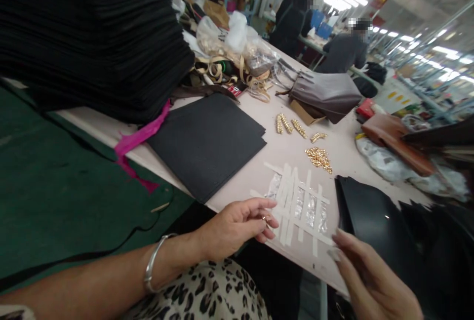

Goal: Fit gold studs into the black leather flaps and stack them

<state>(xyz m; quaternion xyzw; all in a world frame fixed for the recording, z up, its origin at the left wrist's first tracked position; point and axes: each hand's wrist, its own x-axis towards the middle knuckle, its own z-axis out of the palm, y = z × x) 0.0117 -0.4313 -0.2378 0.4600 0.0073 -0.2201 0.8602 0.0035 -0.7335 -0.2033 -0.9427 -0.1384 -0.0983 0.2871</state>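
My left hand (240,223), with a silver bangle at the wrist, is over the table's front edge, its fingers curled around a small gold piece (264,219). To its right, my right hand (370,275) is near the black sheets, thumb and fingertips near each other; whatever lies between them cannot be made out. Strips of whitish tape (292,201) with clear plastic pieces (311,210) lie on the table between the hands. Behind the tape is a loose pile of gold pieces (319,158), with several neat gold rows (283,124) farther back.
Black panels (207,142) lie left of centre beside a tall black stack (85,38) and a pink strip (142,137). Black sheets (374,211) are at the right. Plastic bags, a grey-brown bag (326,94) and two people (342,48) are farther back.
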